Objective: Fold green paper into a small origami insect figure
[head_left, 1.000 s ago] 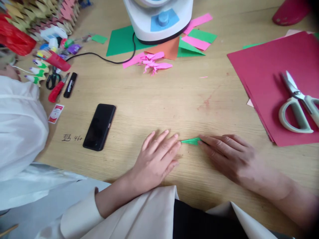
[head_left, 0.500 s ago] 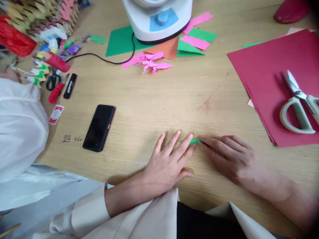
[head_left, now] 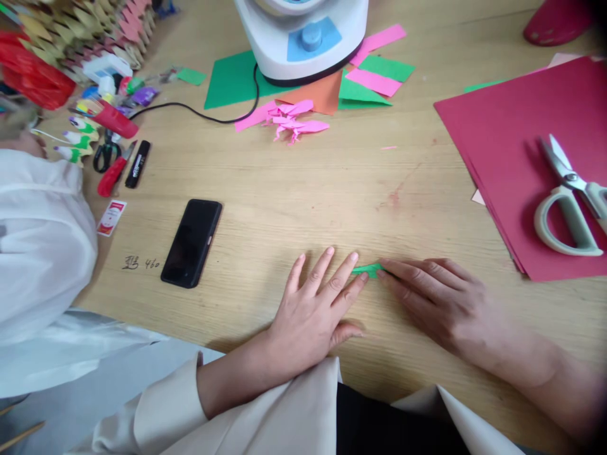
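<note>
A small folded piece of green paper (head_left: pixel 372 270) lies on the wooden table (head_left: pixel 303 208) between my two hands. My left hand (head_left: pixel 315 306) rests flat with its fingers spread, the index fingertip touching the paper's left part. From the other side, my right hand (head_left: pixel 439 303) pinches the paper's right end between thumb and fingers, which hide that end. Farther off, pink folded-paper figures (head_left: pixel 296 120) sit near the lamp-like white device.
A black phone (head_left: pixel 191 243) lies to the left. White-handled scissors (head_left: pixel 571 196) rest on red paper sheets (head_left: pixel 512 151) at the right. At the back stands a white device (head_left: pixel 303 44) with a blue knob, on coloured paper. A person's white sleeve (head_left: pixel 42 234) is at far left.
My left hand has slid slightly left along the green paper, uncovering more of it. My right hand keeps its pinch in nearly the same place. The view has shifted a little.
</note>
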{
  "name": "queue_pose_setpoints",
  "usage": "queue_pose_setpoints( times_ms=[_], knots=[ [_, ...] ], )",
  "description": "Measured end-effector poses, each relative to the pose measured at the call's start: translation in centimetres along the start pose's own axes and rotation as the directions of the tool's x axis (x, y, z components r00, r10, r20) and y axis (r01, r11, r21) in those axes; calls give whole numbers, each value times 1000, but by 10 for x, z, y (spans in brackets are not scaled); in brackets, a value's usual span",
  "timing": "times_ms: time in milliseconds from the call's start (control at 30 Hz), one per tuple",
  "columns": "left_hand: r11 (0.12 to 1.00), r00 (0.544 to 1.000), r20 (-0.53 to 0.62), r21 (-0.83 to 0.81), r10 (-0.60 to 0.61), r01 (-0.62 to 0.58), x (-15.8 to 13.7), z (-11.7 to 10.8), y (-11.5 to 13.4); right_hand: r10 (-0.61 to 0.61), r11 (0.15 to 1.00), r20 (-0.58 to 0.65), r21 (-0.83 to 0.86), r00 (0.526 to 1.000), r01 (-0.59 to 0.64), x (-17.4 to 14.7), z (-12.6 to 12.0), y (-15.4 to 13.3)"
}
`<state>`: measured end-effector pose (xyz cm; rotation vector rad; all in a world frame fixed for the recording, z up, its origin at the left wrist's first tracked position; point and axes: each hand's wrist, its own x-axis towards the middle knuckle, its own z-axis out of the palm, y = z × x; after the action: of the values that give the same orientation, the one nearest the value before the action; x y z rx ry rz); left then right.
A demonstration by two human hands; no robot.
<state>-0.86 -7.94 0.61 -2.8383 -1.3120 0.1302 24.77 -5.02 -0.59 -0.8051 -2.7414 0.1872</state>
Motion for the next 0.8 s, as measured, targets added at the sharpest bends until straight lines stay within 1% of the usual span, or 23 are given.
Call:
queue_pose_setpoints(
  times_ms=[367, 533, 800],
  knots=[
    [1000, 1000, -19, 6, -10, 10, -5, -1, -4, 6, 1000, -24, -5, 1000, -6, -1, 4, 0],
    [1000, 1000, 0, 1, -28, 28, -8, -2, -5, 12, 1000, -32, -20, 999, -13, -1, 4, 0],
    [999, 999, -2, 10, -52, 52, -11, -4, -8, -4, 999, -15, -43, 1000, 3, -1, 4, -1]
  ],
)
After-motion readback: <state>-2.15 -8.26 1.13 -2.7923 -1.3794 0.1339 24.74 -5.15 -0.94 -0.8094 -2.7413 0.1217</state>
